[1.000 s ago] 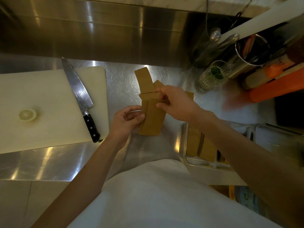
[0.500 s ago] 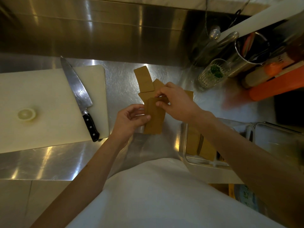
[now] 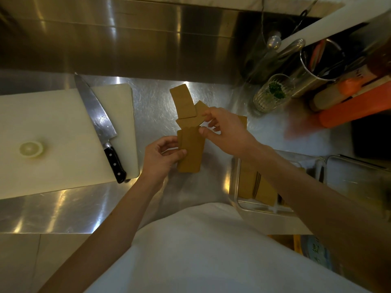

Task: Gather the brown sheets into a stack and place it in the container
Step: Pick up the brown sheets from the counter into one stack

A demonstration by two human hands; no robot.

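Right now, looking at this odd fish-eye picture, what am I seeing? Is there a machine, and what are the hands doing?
No machine here: a person wears a camera on the head, looking down at their own bare hands over a steel counter. The left hand holds a small stack of brown sheets; the right hand reaches to the loose sheets still fanned out behind it. At right sits a metal container with more brown sheets already inside. At left, a white cutting board carries a large knife and a pale citrus slice. The white shape at the bottom is the person's clothing.
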